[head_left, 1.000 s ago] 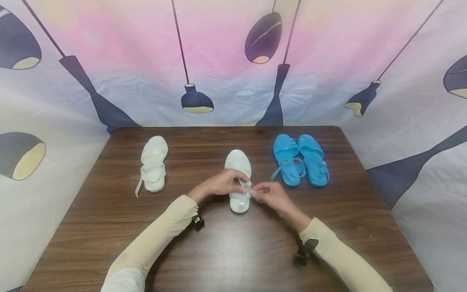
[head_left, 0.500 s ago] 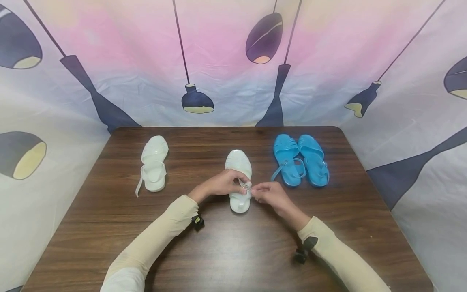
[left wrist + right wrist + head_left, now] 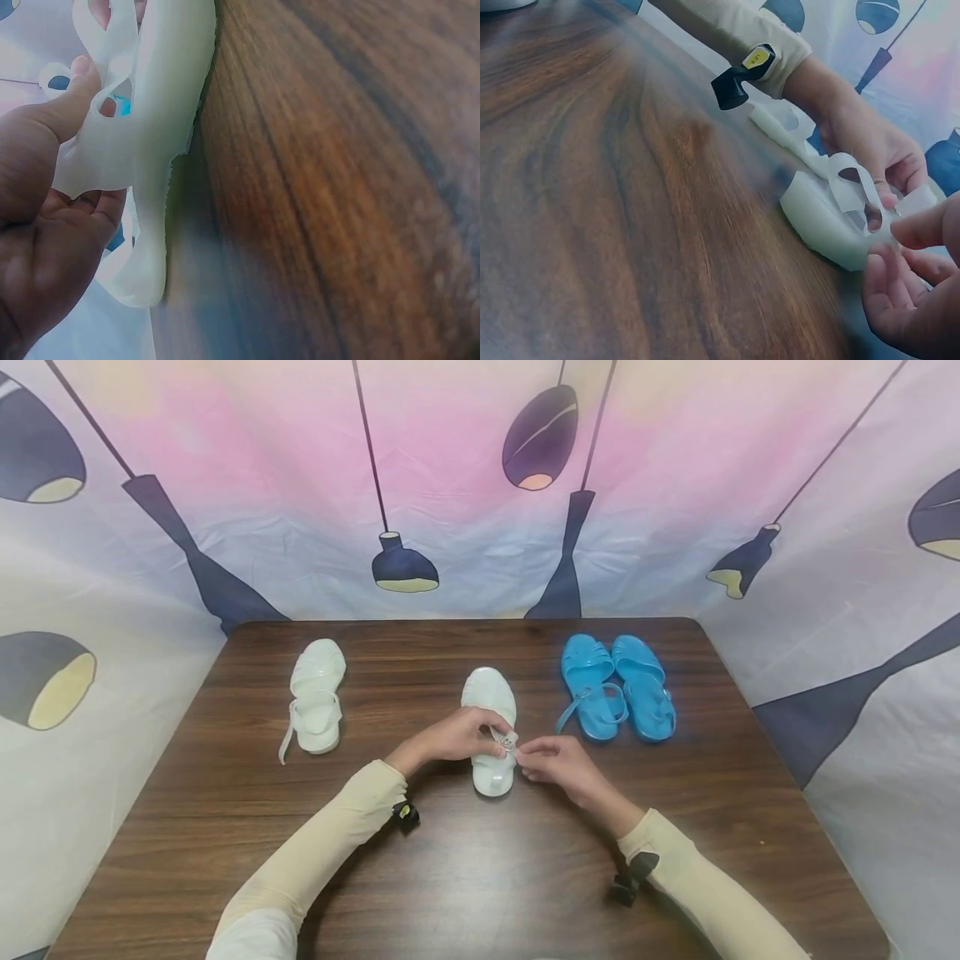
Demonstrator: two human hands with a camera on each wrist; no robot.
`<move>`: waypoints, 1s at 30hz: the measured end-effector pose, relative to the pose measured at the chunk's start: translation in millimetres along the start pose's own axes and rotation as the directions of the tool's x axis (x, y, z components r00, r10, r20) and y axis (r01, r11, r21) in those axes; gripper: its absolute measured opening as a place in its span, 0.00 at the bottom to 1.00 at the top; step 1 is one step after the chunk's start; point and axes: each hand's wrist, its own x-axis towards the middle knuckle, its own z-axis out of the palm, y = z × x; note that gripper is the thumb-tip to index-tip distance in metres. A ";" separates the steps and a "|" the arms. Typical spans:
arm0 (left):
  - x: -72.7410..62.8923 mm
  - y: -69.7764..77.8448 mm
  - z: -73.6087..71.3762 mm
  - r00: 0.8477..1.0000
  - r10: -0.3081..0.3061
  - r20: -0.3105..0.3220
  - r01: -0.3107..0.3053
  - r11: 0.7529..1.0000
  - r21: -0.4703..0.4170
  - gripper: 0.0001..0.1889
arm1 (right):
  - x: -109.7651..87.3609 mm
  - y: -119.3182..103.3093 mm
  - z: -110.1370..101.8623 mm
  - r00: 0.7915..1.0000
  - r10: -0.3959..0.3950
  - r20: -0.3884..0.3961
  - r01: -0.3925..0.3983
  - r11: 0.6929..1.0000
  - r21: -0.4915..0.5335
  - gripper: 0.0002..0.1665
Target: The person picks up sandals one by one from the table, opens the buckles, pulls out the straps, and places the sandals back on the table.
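Table (image 3: 465,877) fills lower frame, cloth (image 3: 465,485) behind. On table: lone sandal (image 3: 317,693) mid-L, ctr sandal (image 3: 489,691) w/ L hand (image 3: 463,735) at its L, R hand (image 3: 561,765) at its R; sandal pair (image 3: 637,681) ctr-R.

Looks like a makeshift filming corner tbh: pink-and-blue fabric backdrop (image 3: 465,477) printed with dark hanging lamps (image 3: 406,564) beyond the fingers (image 3: 534,747), flat brown wood-grain table (image 3: 450,893) under them, small black wrist cameras (image 3: 406,817) just behind.
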 end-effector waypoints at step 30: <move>-1.1 2.6 0.0 1.000 -0.006 -0.008 0.006 1.000 0.027 0.16 | 4.3 6.9 8.0 0.999 -0.006 -0.041 0.009 0.996 0.093 0.16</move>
